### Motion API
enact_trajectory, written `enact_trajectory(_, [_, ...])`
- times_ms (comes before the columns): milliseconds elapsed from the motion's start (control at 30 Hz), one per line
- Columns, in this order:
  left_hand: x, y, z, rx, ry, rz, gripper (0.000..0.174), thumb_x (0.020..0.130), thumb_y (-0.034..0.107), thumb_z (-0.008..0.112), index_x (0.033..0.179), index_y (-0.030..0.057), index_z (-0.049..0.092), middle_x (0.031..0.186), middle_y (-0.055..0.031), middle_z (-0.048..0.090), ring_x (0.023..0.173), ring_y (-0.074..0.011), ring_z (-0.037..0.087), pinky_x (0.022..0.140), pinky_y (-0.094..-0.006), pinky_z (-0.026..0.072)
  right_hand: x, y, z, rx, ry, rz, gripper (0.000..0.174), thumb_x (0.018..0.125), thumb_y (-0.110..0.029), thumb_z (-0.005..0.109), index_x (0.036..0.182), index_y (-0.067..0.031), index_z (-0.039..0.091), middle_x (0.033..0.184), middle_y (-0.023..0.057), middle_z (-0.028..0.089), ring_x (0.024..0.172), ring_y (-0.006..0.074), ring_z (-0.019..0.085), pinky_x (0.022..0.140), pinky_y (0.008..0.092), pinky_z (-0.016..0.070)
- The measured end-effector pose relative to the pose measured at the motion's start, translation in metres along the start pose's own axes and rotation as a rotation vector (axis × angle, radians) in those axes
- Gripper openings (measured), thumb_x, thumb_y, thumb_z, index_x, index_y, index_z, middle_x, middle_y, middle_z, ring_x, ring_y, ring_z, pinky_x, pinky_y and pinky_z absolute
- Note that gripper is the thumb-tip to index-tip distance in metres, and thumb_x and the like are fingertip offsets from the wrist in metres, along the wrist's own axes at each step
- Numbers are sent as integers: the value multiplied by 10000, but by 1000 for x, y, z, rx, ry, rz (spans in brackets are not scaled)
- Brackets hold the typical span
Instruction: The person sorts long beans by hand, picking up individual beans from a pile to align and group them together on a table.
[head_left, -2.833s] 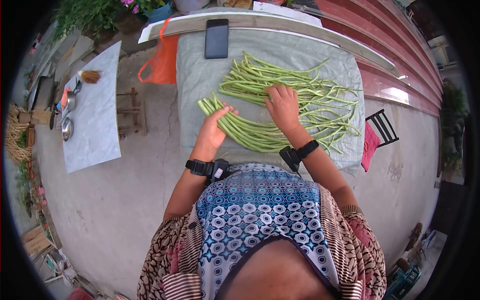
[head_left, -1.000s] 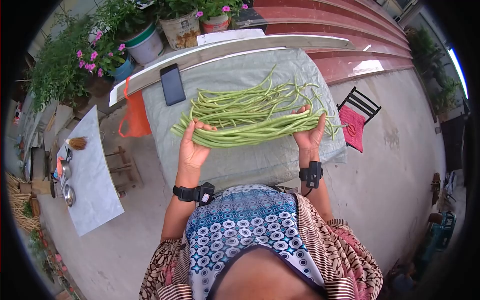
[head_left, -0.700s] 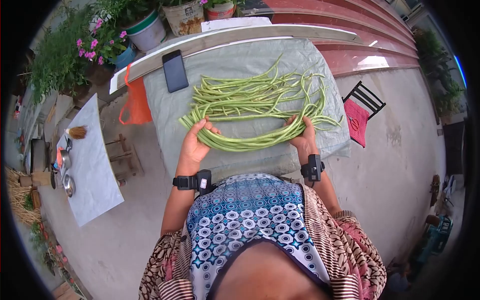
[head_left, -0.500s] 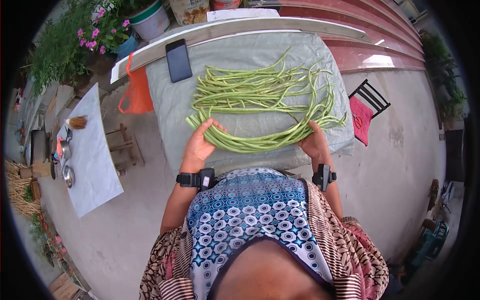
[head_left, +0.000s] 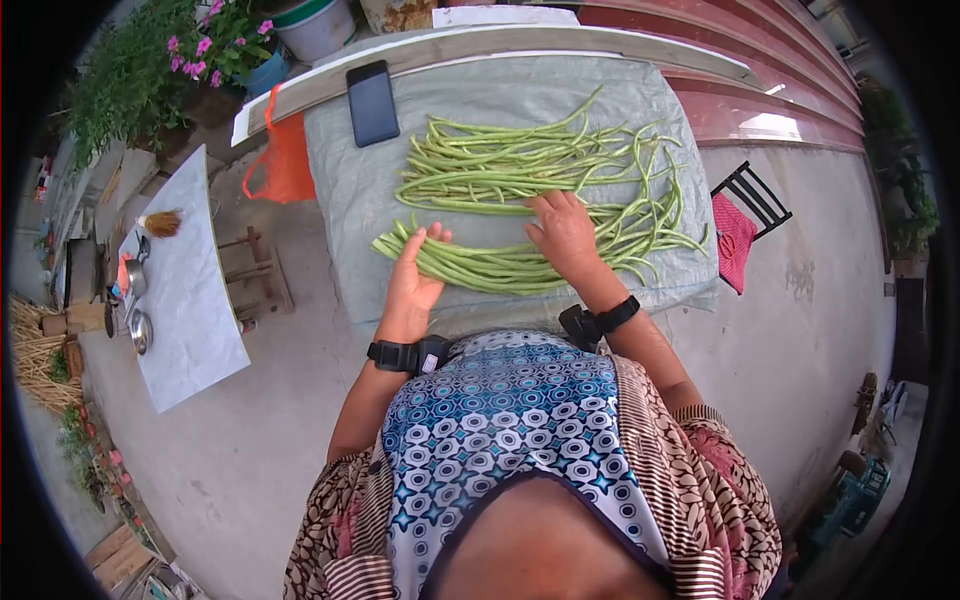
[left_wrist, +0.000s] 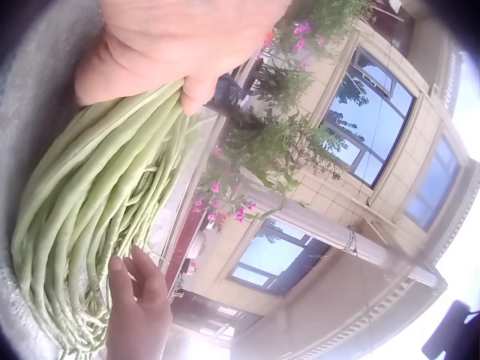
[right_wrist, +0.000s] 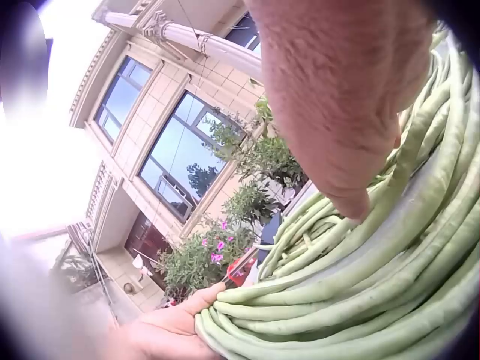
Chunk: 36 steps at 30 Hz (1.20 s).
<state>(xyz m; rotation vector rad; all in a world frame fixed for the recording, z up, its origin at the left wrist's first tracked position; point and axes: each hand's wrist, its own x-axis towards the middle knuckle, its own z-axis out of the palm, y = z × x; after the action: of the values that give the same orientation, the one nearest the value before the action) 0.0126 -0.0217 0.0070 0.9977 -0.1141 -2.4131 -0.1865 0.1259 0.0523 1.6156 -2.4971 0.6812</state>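
Observation:
My left hand (head_left: 413, 283) grips a bundle of long green beans (head_left: 480, 262) near its left end, thumb on top in the head view. The bundle curves to the right along the front of the cloth-covered table (head_left: 350, 200). My right hand (head_left: 565, 238) reaches over the bundle, its bent fingers at the front edge of a looser pile of long beans (head_left: 500, 160). In the left wrist view the right hand's thumb and fingers (left_wrist: 148, 276) show close by the beans; I cannot tell whether they pinch one. In the right wrist view its fingertips overlap the beans.
A black phone (head_left: 372, 104) lies at the table's back left, near a long board (head_left: 480, 42). An orange plastic bag (head_left: 284, 160) hangs at the left edge. To the right stands a folding stool (head_left: 752, 200) with a pink cover; a side table (head_left: 185, 290) is at left.
My right hand has let go of the bundle's right part and moved left and back to the looser pile. My left hand keeps its hold, and the bundle's right end now trails on the table.

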Motion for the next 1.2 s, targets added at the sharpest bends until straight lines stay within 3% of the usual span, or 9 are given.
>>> enact_trajectory(100, [-5, -1, 1, 35, -52, 4, 231, 875, 107, 677, 1057, 67, 541, 1139, -94, 638, 1091, -259, 593, 953, -427, 496, 4, 6, 23, -50, -69, 11, 200, 749, -165, 701, 941, -127, 656, 917, 61, 606, 917, 299, 562, 818, 420, 457])
enact_trajectory(133, [-6, 0, 2, 49, -62, 6, 233, 875, 107, 675, 1060, 63, 540, 1153, -97, 635, 1100, -260, 590, 958, -430, 493, 4, 6, 23, -42, -19, -14, 112, 758, -140, 671, 868, -130, 648, 859, 50, 610, 881, 267, 574, 771, 403, 462])
enact_trajectory(333, [-4, 0, -2, 51, -103, -10, 285, 902, 95, 631, 1118, 55, 449, 1243, -144, 597, 1180, -287, 549, 1018, -478, 448, -5, -11, 26, 142, 26, 8, 87, 767, -143, 665, 842, -122, 628, 854, 42, 607, 868, 265, 572, 727, 395, 470])
enact_trajectory(400, [-4, 0, -1, 53, -77, -4, 290, 904, 99, 630, 1123, 53, 445, 1254, -150, 591, 1185, -293, 545, 1017, -481, 448, -3, -14, 27, 74, 88, 9, 75, 774, -134, 651, 843, -122, 623, 870, 41, 607, 864, 262, 570, 723, 399, 468])
enact_trajectory(533, [-11, 0, 3, 53, 0, 17, 293, 903, 108, 632, 1129, 48, 456, 1225, -143, 604, 1181, -298, 544, 1013, -484, 451, -1, -6, 39, -65, 7, -29, 64, 789, -122, 621, 853, -128, 619, 886, 42, 601, 864, 256, 566, 729, 400, 462])
enact_trajectory(800, [-5, -3, 0, 44, 40, 21, 294, 879, 95, 650, 1124, 42, 497, 1155, -120, 618, 1115, -293, 567, 973, -486, 472, -1, -6, 36, -61, 86, -71, 83, 771, -128, 626, 853, -139, 620, 850, 38, 582, 874, 243, 567, 755, 388, 451])
enact_trajectory(1033, [-1, -2, -7, 58, 19, 9, 293, 882, 107, 647, 1128, 52, 497, 1166, -106, 618, 1110, -284, 570, 971, -488, 473, 1, -9, 36, -168, -84, -152, 87, 783, -154, 648, 855, -124, 611, 848, 42, 592, 893, 246, 571, 767, 386, 453])
enact_trajectory(1133, [-3, -2, -4, 80, 19, 10, 315, 887, 118, 643, 1160, 50, 501, 1186, -99, 610, 1129, -274, 555, 986, -483, 461, 5, -24, 28, 40, 18, -55, 116, 787, -173, 656, 879, -122, 608, 865, 44, 611, 888, 254, 589, 767, 385, 465])
enact_trajectory(1200, [-7, -2, -1, 76, -29, 11, 350, 893, 113, 633, 1206, 43, 493, 1205, -95, 602, 1144, -266, 544, 1001, -469, 450, 7, -38, 19, 143, -24, -64, 123, 802, -187, 651, 893, -119, 606, 867, 48, 624, 881, 259, 604, 755, 398, 479])
